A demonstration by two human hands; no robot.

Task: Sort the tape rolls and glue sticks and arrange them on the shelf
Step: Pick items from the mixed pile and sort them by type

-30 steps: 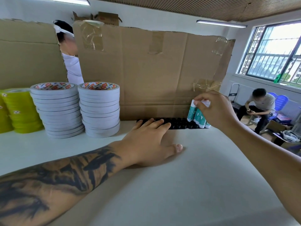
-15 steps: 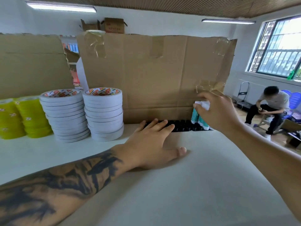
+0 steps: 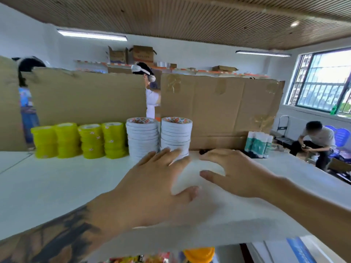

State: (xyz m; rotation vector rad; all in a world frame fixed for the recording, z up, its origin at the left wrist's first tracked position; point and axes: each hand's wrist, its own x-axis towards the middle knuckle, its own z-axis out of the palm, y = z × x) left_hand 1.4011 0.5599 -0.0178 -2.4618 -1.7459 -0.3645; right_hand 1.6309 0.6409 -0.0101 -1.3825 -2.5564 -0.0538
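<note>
Cardboard panels (image 3: 218, 111) back our white shelf (image 3: 47, 186). Yellow tape stacks (image 3: 79, 139) and white tape stacks (image 3: 159, 137) sit left, light and stiff; we'd grip them by the rims. Glue sticks (image 3: 258, 144) stand right, slick-looking. Labels blur, unreadable. Our left hand (image 3: 152, 188) and right hand (image 3: 233, 171) hover spread, holding nothing.

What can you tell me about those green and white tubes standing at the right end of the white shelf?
The glue sticks stand upright in a tight cluster on the white shelf, against the foot of the cardboard sheet behind them. Each looks like a plastic tube with a teal-green label and a white cap on top. The print is too small to read. Neither hand touches them: the right hand is in front of them and to their left, fingers spread.
</note>
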